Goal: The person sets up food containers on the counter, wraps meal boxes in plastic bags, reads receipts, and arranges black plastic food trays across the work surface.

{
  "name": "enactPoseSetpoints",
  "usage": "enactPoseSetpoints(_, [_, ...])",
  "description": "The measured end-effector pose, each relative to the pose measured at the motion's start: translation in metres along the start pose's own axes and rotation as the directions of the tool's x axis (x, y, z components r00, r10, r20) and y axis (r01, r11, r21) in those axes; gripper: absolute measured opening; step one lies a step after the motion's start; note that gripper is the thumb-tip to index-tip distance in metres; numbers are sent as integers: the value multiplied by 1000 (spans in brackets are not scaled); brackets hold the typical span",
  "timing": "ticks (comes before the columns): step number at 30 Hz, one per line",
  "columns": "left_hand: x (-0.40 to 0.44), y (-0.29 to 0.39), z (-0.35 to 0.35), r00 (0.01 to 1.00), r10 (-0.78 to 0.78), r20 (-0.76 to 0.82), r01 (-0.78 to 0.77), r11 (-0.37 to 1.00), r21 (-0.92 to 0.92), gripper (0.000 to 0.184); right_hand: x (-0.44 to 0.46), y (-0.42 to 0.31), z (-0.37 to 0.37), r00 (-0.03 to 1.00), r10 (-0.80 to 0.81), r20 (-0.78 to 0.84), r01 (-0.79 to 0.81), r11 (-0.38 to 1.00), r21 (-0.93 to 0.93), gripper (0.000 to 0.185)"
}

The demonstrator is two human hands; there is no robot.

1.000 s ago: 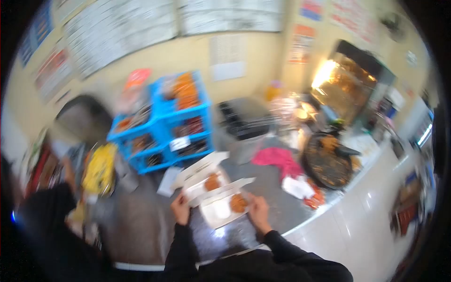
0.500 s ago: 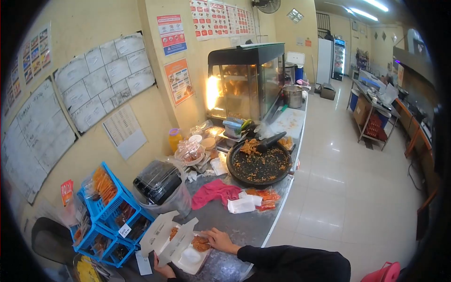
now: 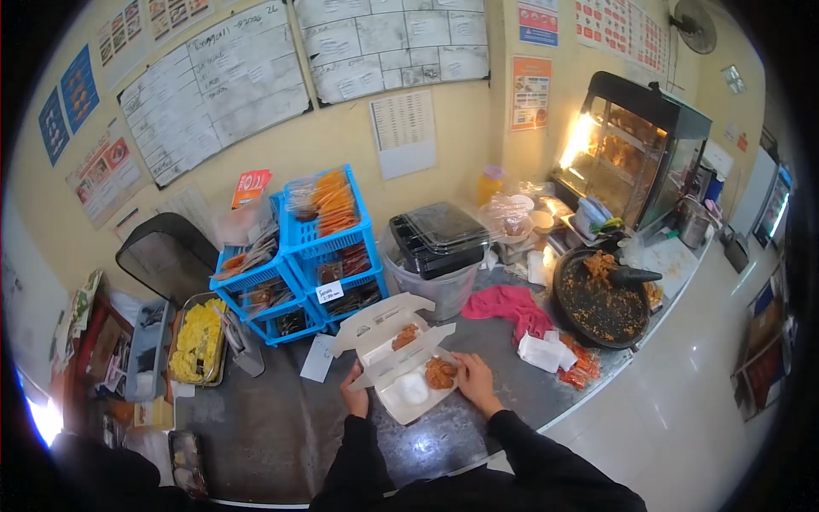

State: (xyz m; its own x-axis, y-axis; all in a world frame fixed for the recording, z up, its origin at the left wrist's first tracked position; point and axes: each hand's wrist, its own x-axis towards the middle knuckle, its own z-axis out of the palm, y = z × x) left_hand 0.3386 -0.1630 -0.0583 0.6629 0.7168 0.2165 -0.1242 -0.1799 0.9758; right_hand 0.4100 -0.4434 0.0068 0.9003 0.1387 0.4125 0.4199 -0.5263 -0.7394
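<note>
Head view: the open white cardboard box (image 3: 433, 402), holding a white mound (image 3: 414, 388) and browned fried chicken (image 3: 440, 373), lies nearer me than the blue plastic basket rack (image 3: 328, 246). My left hand (image 3: 354, 396) grasps its left side; my right hand (image 3: 476, 382) touches its right rim, grip undeterminable. Step judged: steadying. Any shift calls for level, two-sided support.

A dark counter (image 3: 256, 427) bears blue baskets (image 3: 328, 247), a pink cloth (image 3: 514, 311) and food boxes (image 3: 413, 386).
</note>
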Motion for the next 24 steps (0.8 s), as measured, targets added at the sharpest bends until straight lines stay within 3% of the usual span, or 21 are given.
enactPoseSetpoints(2, [-10, 20, -4, 998, -62, -15, 63, 998, 24, 35, 6, -5, -7, 999, 34, -10, -33, 998, 51, 26])
enactPoseSetpoints(5, [-29, 2, -17, 967, -227, -119, 196, 954, -225, 29, 35, -12, -20, 962, -46, -271, 50, 999, 7, 29])
enactPoseSetpoints(8, [-39, 34, -22, 853, 122, -508, 61, 942, 329, 19, 105, -40, -54, 881, -240, -408, 231, 970, -71, 39])
enactPoseSetpoints(9, [-34, 61, -16, 858, 204, -472, -59, 951, 304, 18, 132, -57, -72, 845, -336, -416, 309, 942, -135, 42])
enactPoseSetpoints(11, [-11, 121, 6, 836, 370, -405, -291, 925, 244, 14, 177, -94, -110, 854, -451, -259, 394, 886, -244, 52])
enactPoseSetpoints(13, [15, 181, 25, 912, 402, -76, -369, 889, 271, 16, 217, -100, -131, 828, -558, -49, 491, 764, -418, 61])
enactPoseSetpoints(15, [45, 248, 59, 762, 601, 239, -646, 731, 219, 18, 250, -80, -139, 860, -464, 213, 508, 820, -263, 59])
enactPoseSetpoints(16, [58, 267, 80, 692, 650, 314, -718, 664, 208, 19, 260, -71, -140, 842, -419, 340, 497, 847, -187, 58])
enactPoseSetpoints(19, [90, 298, 130, 509, 679, 529, -850, 493, 185, 21, 266, -57, -147, 827, -446, 341, 532, 818, -220, 49])
enactPoseSetpoints(22, [118, 285, 165, 537, 418, 733, -804, 516, 294, 24, 257, -43, -150, 872, -471, 130, 488, 856, -170, 35])
enactPoseSetpoints(24, [131, 278, 177, 467, 283, 838, -856, 383, 348, 26, 251, -30, -153, 922, -376, -87, 362, 921, -144, 29])
